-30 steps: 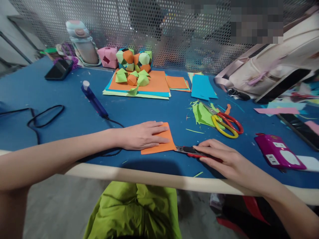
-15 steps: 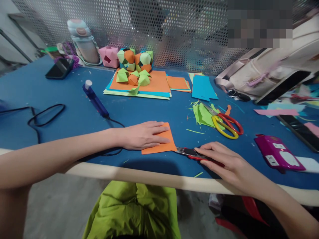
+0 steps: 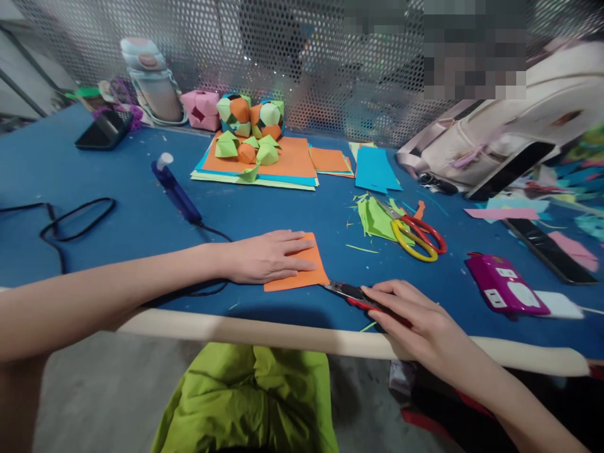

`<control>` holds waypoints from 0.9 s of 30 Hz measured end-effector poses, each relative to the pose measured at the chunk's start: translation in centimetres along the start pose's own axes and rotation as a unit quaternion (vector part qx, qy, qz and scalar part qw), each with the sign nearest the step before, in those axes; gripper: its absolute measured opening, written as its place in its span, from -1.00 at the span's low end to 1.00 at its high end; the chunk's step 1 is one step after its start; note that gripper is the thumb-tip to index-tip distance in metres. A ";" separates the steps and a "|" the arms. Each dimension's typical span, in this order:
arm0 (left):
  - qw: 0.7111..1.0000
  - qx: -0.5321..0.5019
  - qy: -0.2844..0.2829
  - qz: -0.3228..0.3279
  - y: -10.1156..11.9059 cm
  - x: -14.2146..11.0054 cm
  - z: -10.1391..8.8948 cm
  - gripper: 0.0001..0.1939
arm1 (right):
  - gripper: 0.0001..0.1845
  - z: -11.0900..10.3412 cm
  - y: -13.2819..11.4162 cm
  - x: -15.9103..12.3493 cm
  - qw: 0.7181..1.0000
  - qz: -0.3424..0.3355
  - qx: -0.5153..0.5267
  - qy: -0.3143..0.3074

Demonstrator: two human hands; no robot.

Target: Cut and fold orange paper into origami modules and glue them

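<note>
My left hand [image 3: 262, 257] lies flat on a piece of orange paper [image 3: 309, 275], fingers stretched to the right and pressing it to the blue table. The palm hides the paper's left part. My right hand [image 3: 410, 308] is closed round a red and black utility knife [image 3: 352, 294]. Its blade points left, with the tip at the paper's lower right corner. Beyond my right hand, scissors [image 3: 418, 236] with one red and one yellow handle rest on green paper scraps [image 3: 377, 217].
A blue glue gun [image 3: 178, 192] with a black cord lies left of my left hand. Behind are folded paper balls [image 3: 234, 114], stacked coloured sheets [image 3: 292, 158] and a bottle [image 3: 153, 85]. At right are a purple case [image 3: 504, 283], a phone [image 3: 550, 250] and a pale backpack [image 3: 509, 119].
The view has shifted a little. My right hand and the knife have tilted slightly, handle lower, with the blade tip staying at the paper's corner. My left hand stays flat on the paper.
</note>
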State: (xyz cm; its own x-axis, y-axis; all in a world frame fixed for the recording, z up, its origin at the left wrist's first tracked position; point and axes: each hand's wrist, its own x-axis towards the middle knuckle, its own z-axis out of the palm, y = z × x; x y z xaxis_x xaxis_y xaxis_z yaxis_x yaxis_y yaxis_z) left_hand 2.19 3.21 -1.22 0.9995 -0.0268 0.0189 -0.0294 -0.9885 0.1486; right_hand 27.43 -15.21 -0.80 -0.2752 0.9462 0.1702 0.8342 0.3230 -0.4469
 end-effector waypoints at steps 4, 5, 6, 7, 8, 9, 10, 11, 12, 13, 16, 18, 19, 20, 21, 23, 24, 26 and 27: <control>1.000 0.003 -0.005 -0.004 0.1 0.0 -0.1 -0.54 | -0.67 0.1 -0.1 -0.2 1.000 -0.001 -0.003 0.003; 1.000 0.002 -0.005 -0.004 0.1 0.0 -0.1 -0.54 | -0.67 0.1 -0.1 -0.2 1.000 -0.002 -0.002 0.003; 1.000 0.000 -0.005 -0.004 0.1 0.0 -0.1 -0.54 | -0.67 0.1 -0.1 -0.2 1.000 -0.003 -0.001 0.002; 1.000 -0.001 -0.003 -0.003 0.1 0.0 -0.1 -0.54 | -0.67 0.1 -0.1 -0.2 1.000 -0.004 0.000 0.004; 1.000 -0.002 0.000 -0.003 0.0 0.0 -0.1 -0.55 | -0.66 0.1 -0.1 -0.2 1.000 -0.005 0.000 0.006; 1.000 -0.004 0.002 -0.004 0.0 0.0 -0.1 -0.55 | -0.66 0.1 -0.1 -0.2 1.000 -0.006 0.000 0.010; 1.000 -0.006 0.004 -0.005 0.0 -0.1 -0.1 -0.55 | -0.66 0.1 -0.2 -0.2 1.000 -0.005 0.001 0.012; 1.000 -0.008 0.006 -0.006 0.0 -0.1 0.0 -0.55 | -0.67 0.0 -0.3 -0.2 1.000 -0.004 0.000 0.014; 1.000 -0.010 0.006 -0.008 0.0 -0.1 0.0 -0.55 | -0.67 0.0 -0.4 -0.2 1.000 -0.001 -0.002 0.014; 1.000 -0.012 0.006 -0.010 0.0 -0.1 0.0 -0.55 | -0.68 0.0 -0.5 -0.3 1.000 0.002 -0.005 0.014; 1.000 -0.014 0.005 -0.011 0.0 -0.1 0.0 -0.55 | -0.68 -0.1 -0.7 -0.3 1.000 0.005 -0.011 0.017; 1.000 -0.017 0.006 -0.007 0.0 -0.1 0.0 -0.55 | -0.68 -0.1 -0.7 -0.3 1.000 -0.001 -0.007 0.022; 1.000 -0.021 0.009 -0.005 0.0 -0.1 0.0 -0.55 | -0.68 -0.1 -0.7 -0.4 1.000 -0.004 -0.006 0.022; 1.000 -0.025 0.014 -0.005 -0.1 -0.1 0.0 -0.55 | -0.68 -0.1 -0.7 -0.4 1.000 -0.006 -0.006 0.020; 0.999 -0.029 0.017 -0.006 -0.1 -0.1 0.0 -0.55 | -0.68 -0.1 -0.7 -0.4 1.000 -0.006 -0.007 0.018; 0.999 -0.032 0.017 -0.008 -0.1 -0.1 0.0 -0.55 | -0.68 -0.1 -0.7 -0.4 1.000 -0.005 -0.009 0.015; 0.999 -0.031 0.014 -0.009 -0.1 -0.1 0.0 -0.55 | -0.68 -0.1 -0.7 -0.4 1.000 -0.004 -0.007 0.015; 1.000 -0.028 0.007 -0.009 -0.1 -0.1 0.1 -0.55 | -0.69 0.0 -0.7 -0.4 1.000 -0.003 -0.003 0.020; 1.000 -0.027 0.006 -0.009 -0.1 -0.1 0.1 -0.54 | -0.69 0.0 -0.8 -0.4 1.000 -0.003 -0.002 0.022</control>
State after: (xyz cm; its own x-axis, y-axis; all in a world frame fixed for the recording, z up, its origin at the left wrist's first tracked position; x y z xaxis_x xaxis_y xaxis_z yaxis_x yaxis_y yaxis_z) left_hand 2.10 3.28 -1.30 0.9996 -0.0065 0.0271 -0.0118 -0.9792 0.2028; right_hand 26.90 -15.85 -0.56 -0.2592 0.9421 0.2126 0.8345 0.3293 -0.4418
